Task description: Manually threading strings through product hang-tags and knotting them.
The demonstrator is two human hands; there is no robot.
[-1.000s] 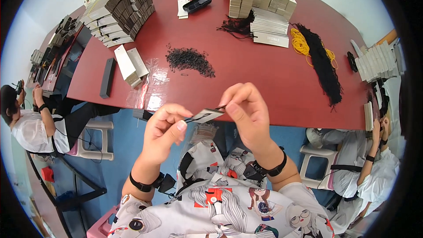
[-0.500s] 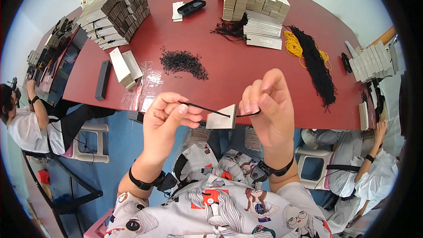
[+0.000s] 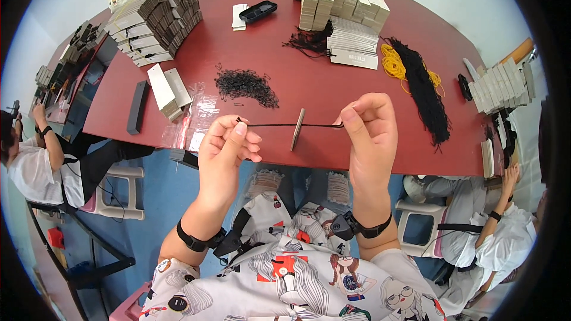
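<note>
A black cord [image 3: 267, 125] is stretched nearly level between my two hands, above the near edge of the red table. My left hand [image 3: 225, 145] pinches its left end, and my right hand [image 3: 370, 128] pinches the right end between thumb and fingers. Midway along the cord hangs a hang tag [image 3: 297, 130], threaded through its hole and seen almost edge-on. Past my hands lies a heap of small black safety pins [image 3: 245, 87]. To the right, a long bundle of black cords [image 3: 420, 86] rests beside yellow rubber bands [image 3: 394, 62].
Tall stacks of tags [image 3: 157, 18] stand at the back left, more bundled stacks [image 3: 342, 0] at the back. Fanned tags [image 3: 354, 44] with cords lie before them. A black tray [image 3: 259, 11] and a black block [image 3: 138, 107] are on the table [image 3: 333, 92]. People sit at both sides.
Both hands have pulled the cord taut and level, raising it slightly. The tag has turned from showing its flat face to nearly edge-on.
</note>
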